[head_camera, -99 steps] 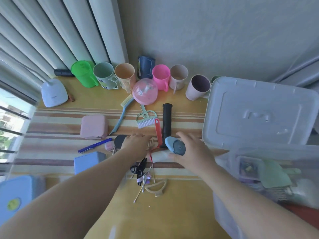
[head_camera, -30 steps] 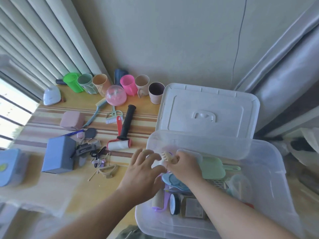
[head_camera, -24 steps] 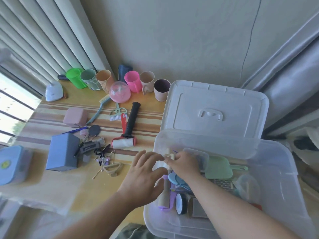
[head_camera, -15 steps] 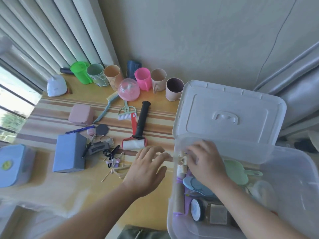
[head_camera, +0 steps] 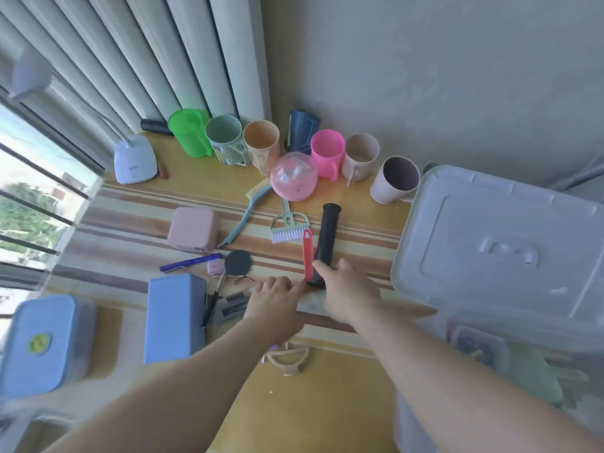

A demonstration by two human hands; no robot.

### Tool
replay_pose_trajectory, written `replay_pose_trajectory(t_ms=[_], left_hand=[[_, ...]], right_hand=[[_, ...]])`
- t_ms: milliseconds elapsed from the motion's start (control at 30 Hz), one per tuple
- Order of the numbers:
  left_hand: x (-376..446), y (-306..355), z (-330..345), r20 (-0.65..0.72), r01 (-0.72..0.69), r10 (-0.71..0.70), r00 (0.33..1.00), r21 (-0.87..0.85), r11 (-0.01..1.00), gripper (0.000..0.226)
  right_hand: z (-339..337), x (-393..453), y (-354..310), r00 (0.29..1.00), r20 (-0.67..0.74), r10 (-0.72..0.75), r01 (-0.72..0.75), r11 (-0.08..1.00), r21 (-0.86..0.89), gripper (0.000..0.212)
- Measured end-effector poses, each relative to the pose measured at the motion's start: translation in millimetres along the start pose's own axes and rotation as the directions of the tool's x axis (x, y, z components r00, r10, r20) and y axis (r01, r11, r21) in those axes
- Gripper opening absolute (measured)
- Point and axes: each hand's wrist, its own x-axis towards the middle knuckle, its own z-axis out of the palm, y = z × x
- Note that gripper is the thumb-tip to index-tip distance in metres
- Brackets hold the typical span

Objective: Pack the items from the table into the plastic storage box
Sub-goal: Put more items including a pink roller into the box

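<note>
Plastic storage box sits at the lower right of the frame, its lid leaning behind it. On the striped tabletop mid-frame, the right hand has its grip curled by the black roller handle; whether it holds, I cannot tell. The left hand rests beside it, fingers loose, touching the red handle.

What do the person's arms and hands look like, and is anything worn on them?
Both forearms are bare as far as the frame shows: no sleeves, watch, bracelet or gloves. The left hand and the right hand show no rings on the sides visible. The picture is too blurred to judge the nails.
</note>
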Motion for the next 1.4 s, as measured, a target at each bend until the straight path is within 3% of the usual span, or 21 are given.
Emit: replay_pose_trajectory(t_ms=[100,167,300,400,500,600,700,900,1033,1167,1300,1400], left_hand=[[2.5,5.2,10.3,0.005,-0.038,0.038,0.999,-0.031,0.999,0.055],[1.2,6.2,15.6,0.037,-0.061,0.062,0.997,-0.026,0.998,0.056],[-3.7,5.3,18.9,0.158,-0.299,0.285,0.945,0.071,0.952,0.052],[0.0,2.0,11.2,0.038,-0.418,0.417,0.908,0.102,0.903,0.035],[14.9,-0.2,3.3,-0.081,-0.347,0.362,0.929,0.157,0.925,0.033],[29.1,7.1,-0.1,-0.023,-0.337,0.36,0.933,0.299,0.893,0.059],[33.0,22.6,-2.4,0.067,-0.336,0.339,0.938,0.409,0.848,0.053],[15.5,40.3,-7.0,0.114,-0.281,0.258,0.96,0.357,0.891,0.038],[-5.3,40.8,-29.6,-0.104,-0.237,0.261,0.96,0.196,0.951,0.018],[-37.6,44.5,-59.9,-0.374,-0.152,0.122,0.919,-0.051,0.987,0.034],[-69.8,67.5,-81.5,-0.486,-0.096,0.006,0.874,-0.159,0.983,0.038],[-89.0,99.7,-85.9,-0.665,-0.2,0.036,0.746,-0.172,0.965,0.031]], right_hand=[[7.2,19.1,6.0,0.989,0.146,0.009,-0.017,0.998,0.054,0.077],[10.1,21.5,11.3,0.982,0.187,-0.002,-0.032,0.983,0.18,0.069],[16.4,11.0,13.2,0.994,0.094,0.062,-0.087,0.955,0.285,0.011],[25.0,4.1,17.8,0.982,-0.055,0.181,-0.161,0.952,0.26,0.021],[25.8,-4.0,22.0,0.961,-0.12,0.249,-0.209,0.938,0.278,0.029],[20.6,-12.0,24.8,0.945,-0.194,0.261,-0.201,0.937,0.285,0.034],[16.7,-18.9,32.1,0.941,-0.218,0.26,-0.175,0.922,0.345,0.038],[-0.2,-45.7,38.2,0.936,-0.285,0.208,-0.059,0.889,0.455,0.041],[-32.3,-83.5,58.8,0.902,-0.396,0.173,0.114,0.788,0.605,0.04],[-57.8,-142.5,107.4,0.839,-0.497,0.223,0.191,0.734,0.652,0.056],[-52.1,-200.2,178.9,0.829,-0.511,0.227,0.16,0.779,0.606,0.039],[-19.4,-233.5,236.6,0.864,-0.424,0.271,0.024,0.82,0.572,0.045]])
